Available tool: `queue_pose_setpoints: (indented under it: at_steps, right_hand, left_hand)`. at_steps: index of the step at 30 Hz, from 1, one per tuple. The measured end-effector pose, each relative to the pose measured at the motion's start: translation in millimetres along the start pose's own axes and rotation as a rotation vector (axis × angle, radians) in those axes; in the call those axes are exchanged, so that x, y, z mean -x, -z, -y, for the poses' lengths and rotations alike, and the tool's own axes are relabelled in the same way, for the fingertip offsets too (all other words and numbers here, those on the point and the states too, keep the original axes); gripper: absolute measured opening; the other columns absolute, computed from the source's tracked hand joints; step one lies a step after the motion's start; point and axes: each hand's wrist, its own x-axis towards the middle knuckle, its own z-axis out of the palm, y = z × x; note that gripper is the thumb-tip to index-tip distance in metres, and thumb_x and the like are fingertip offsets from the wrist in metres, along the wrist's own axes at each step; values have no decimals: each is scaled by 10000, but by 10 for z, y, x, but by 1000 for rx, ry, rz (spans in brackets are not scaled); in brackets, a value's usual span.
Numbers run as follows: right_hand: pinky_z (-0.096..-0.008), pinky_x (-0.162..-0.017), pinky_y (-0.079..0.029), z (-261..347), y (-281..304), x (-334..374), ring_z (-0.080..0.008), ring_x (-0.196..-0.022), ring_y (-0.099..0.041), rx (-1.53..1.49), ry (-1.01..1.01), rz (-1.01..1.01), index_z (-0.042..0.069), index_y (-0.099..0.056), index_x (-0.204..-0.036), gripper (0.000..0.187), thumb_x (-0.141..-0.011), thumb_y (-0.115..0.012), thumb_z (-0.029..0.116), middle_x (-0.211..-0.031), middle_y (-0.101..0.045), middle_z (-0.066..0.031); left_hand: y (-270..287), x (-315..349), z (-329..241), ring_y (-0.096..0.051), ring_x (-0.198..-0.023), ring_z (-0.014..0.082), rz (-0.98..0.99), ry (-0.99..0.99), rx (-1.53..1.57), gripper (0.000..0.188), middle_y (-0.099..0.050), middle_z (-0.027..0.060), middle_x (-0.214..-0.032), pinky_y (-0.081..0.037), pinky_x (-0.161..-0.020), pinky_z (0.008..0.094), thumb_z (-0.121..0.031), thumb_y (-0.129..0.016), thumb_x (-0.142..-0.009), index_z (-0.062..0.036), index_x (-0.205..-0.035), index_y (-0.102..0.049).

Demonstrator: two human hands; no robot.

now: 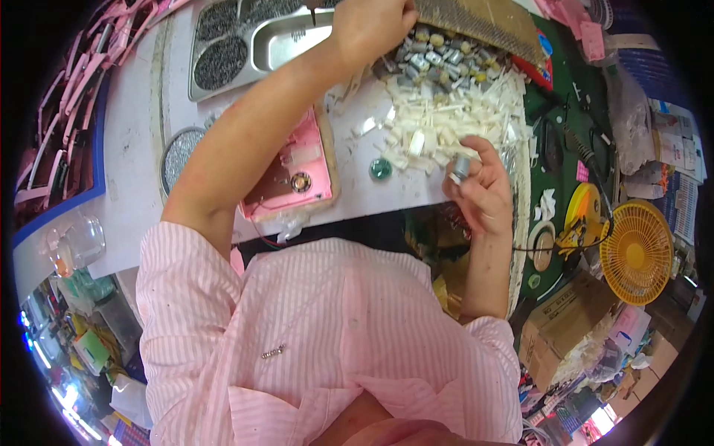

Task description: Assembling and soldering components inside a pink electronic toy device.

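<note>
My right hand point(482, 186) pinches a small silver motor point(460, 168) between thumb and fingers, just in front of a heap of white plastic pieces point(454, 111). My left arm stretches across the table, and my left hand point(372, 31) is at the top edge of the view, partly cut off. Its fingers are curled closed; what they hold, if anything, is hidden. Beside it lies a pile of small silver motors point(431, 58) under a brown corrugated sheet point(483, 24). Below my left forearm sits a pink plastic housing point(316, 160) with a round metal part point(300, 182) in it.
A metal tray point(294, 39) with compartments of dark screws stands at the back left. Partly behind my left arm is a round dish of small metal parts point(182, 149). A green disc point(380, 169) lies mid-table. To the right are a yellow basket point(636, 253) and a cardboard box point(569, 320).
</note>
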Motion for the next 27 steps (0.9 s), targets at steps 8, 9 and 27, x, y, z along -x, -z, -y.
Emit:
queue_pose_setpoints:
  at_steps: [8,9,27]
  right_hand:
    - [-206,-605,-397,-306,-269,-47,-47,-684,-496,1107,18,-20,34,-664,-1254,386,-871,-693,-4,-790,-570,29]
    - [-214,-605,-408,-312,-302,-72,-56,-681,-505,1141,22,-17,39,-667,-1248,385,-866,-698,5,-789,-578,20]
    - [-160,-578,-399,-432,-676,-118,-16,-669,-523,499,-21,-110,1,-624,-1273,442,-843,-724,-11,-834,-599,38]
  left_hand:
    - [1079,655,-560,-633,-718,205,100,40,604,107,-652,84,-812,-510,-651,322,-69,-722,-870,-2,-940,-676]
    - [1153,860,-508,-635,-715,97,88,69,598,132,-697,44,-851,-519,-647,244,-54,-701,-932,28,-1035,-695]
    - [1511,2195,-523,-648,-906,118,263,476,856,201,-671,61,-992,-524,-772,240,56,-678,-875,1,-1067,-661]
